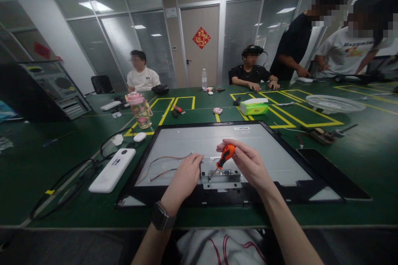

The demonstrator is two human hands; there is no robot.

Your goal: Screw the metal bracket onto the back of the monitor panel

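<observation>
In the head view, your right hand (251, 165) holds an orange-and-black screwdriver (226, 154), its thin shaft slanting to the silver, perforated bracket (222, 185) on the grey, black-edged panel (192, 136). Your left hand (185, 174), fingers together, is beside the bracket; whether it grips, I cannot tell.

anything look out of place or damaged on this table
Nothing looks spilled or plainly damaged. The thin reddish-brown wires look untidy, curving loosely over the left side of the flat grey black-edged panel, one end seemingly unplugged.
</observation>
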